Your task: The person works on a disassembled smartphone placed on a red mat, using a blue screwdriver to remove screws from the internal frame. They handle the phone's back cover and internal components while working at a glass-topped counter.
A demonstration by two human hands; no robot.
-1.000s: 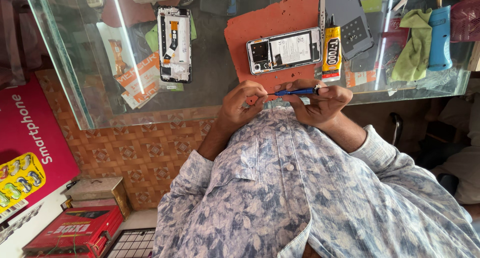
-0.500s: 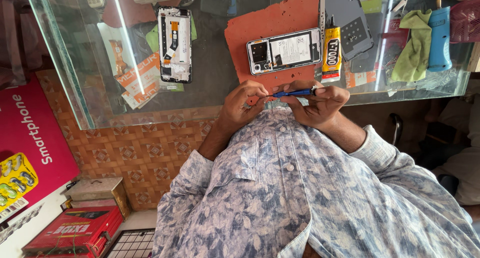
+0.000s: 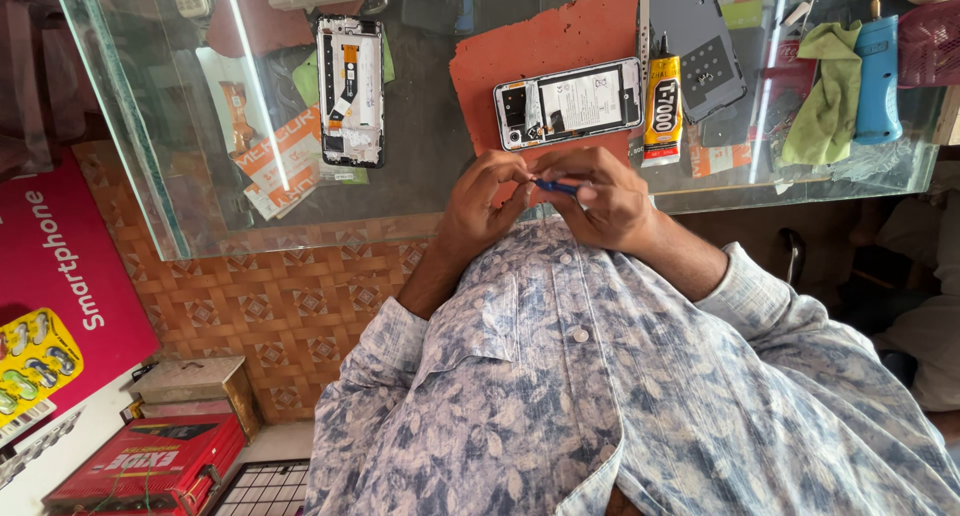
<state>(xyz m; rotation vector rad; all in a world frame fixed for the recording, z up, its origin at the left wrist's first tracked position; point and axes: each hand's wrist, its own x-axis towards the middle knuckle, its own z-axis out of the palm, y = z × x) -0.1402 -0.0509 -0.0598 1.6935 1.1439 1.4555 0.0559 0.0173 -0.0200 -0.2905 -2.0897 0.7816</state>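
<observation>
My left hand (image 3: 482, 208) and my right hand (image 3: 612, 208) meet at the near edge of the glass counter (image 3: 420, 191), just above my patterned shirt. Between them lies a thin blue tool (image 3: 555, 187). My right hand wraps its handle and my left fingertips pinch its tip. Only a short piece of the tool shows. Right behind the hands an opened phone (image 3: 568, 103) lies with its insides up on an orange mat (image 3: 540, 41). A yellow and black glue tube (image 3: 661, 111) lies to the right of the phone.
A second stripped phone frame (image 3: 351, 91) lies on the glass to the left. A dark back cover (image 3: 705, 46), a green cloth (image 3: 825, 101) and a blue device (image 3: 879, 76) lie at the right. A red box (image 3: 150, 471) and a pink poster (image 3: 55, 276) are on the floor at the left.
My right hand has slid left along the blue tool and now covers most of it. Both hands sit a little closer together.
</observation>
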